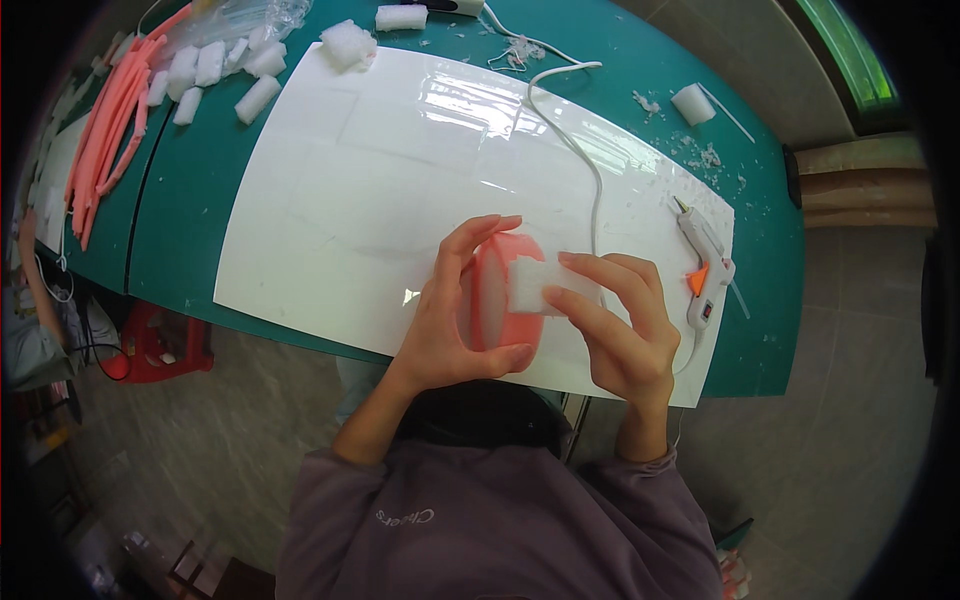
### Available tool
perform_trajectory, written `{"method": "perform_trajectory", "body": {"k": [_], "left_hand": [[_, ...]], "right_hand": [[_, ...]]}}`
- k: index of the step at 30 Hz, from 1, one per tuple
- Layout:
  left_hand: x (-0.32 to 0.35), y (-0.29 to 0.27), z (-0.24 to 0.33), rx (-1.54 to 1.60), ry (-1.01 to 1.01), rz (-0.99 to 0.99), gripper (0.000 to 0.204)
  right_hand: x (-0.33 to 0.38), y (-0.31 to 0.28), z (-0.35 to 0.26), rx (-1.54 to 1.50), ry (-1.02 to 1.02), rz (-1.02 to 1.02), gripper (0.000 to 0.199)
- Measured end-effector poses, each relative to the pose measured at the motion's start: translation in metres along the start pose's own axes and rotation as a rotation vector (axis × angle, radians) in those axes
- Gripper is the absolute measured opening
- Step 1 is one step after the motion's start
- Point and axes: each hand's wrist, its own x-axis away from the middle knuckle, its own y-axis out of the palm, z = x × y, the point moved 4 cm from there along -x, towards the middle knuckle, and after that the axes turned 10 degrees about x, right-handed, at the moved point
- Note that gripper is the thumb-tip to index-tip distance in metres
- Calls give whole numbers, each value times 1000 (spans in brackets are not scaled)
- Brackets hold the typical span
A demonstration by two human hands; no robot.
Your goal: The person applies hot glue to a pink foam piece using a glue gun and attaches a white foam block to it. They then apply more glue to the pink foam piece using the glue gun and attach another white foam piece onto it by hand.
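Above the near part of a glossy white board [340, 200], my left hand [445, 310] grips a round pink and pale foam piece [490, 295] by its rim, fingers over the top and thumb below. A white foam block [535, 285] is pinched between the thumb and fingers of my right hand [625, 320]. The block rests against the right side of the pink piece, and I cannot tell whether the two are joined. On the right part of the board lies a white glue gun [703, 260] with an orange trigger, its nozzle pointing away from me.
A white cable [575, 140] runs across the board. Several white foam blocks [210, 65] and a bundle of pink foam strips [110, 130] lie on the green table [195, 235] at the left. Another block [693, 104] and foam scraps [705, 157] are at the far right. A red stool [165, 345] stands below left.
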Motion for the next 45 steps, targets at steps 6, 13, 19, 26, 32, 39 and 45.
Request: {"method": "perform_trajectory", "body": {"k": [6,13,19,26,32,39,45], "left_hand": [[2,0,-1,21,-31,-27,86],[5,-1,3,-35,-52,-28,89],[29,0,19,-418,96,109,96],[44,14,15,-1023,238,104,77],[38,16,11,-1028,365,160,60],[37,-3,36,-766,296,291,51],[33,-26,54,-316,192,523,77]], "right_hand": [[-1,0,-1,-3,-22,-34,46],[-1,-2,-3,37,-8,-59,48],[0,-3,-1,60,-20,-63,50],[-1,-2,3,55,-39,-54,51],[-5,-2,14,16,72,-30,42],[1,10,18,-116,289,-3,42],[14,41,7,-432,466,-4,41]]}}
